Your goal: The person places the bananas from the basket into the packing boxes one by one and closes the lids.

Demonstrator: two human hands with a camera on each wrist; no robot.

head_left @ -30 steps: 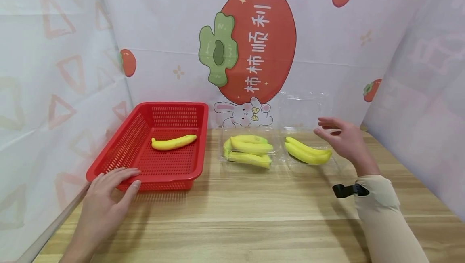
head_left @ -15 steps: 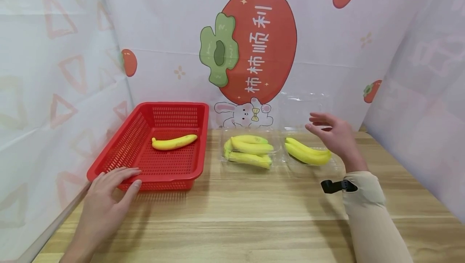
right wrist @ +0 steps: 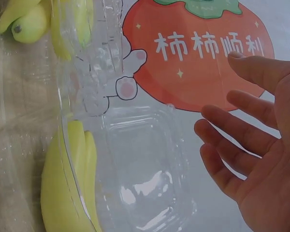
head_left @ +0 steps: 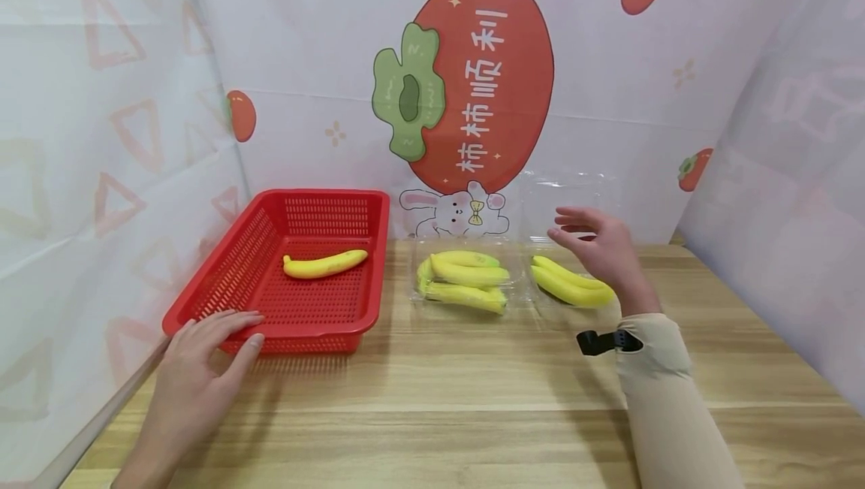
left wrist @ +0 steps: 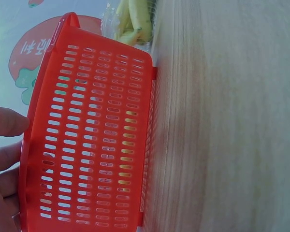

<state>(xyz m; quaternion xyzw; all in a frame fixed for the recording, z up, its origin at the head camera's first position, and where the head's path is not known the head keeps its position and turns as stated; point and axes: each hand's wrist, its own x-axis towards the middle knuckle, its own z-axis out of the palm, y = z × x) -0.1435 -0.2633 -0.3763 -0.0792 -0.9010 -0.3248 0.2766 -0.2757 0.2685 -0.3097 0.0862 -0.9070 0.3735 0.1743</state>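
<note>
My left hand (head_left: 199, 376) rests at the near rim of a red plastic basket (head_left: 380, 279), its fingers over the edge. A single banana (head_left: 324, 264) lies inside the basket. My right hand (head_left: 604, 252) hangs in the air above the right clear container, fingers loosely bent and holding nothing. That container has its clear lid (right wrist: 145, 169) raised against the backdrop, and two bananas (head_left: 571, 284) lie in it. Left of it, a second clear container (head_left: 420, 309) holds several bananas (head_left: 466, 275) under a clear cover.
A wooden table (head_left: 432, 406) carries everything. Behind stands a white cloth backdrop (head_left: 304, 151) printed with persimmons and a rabbit. Cloth walls (head_left: 115, 173) close in both sides. A black strap (head_left: 608, 342) sits on my right wrist.
My right hand has drifted left, from the right side of the open container to above its bananas. My left hand and the bananas have stayed put.
</note>
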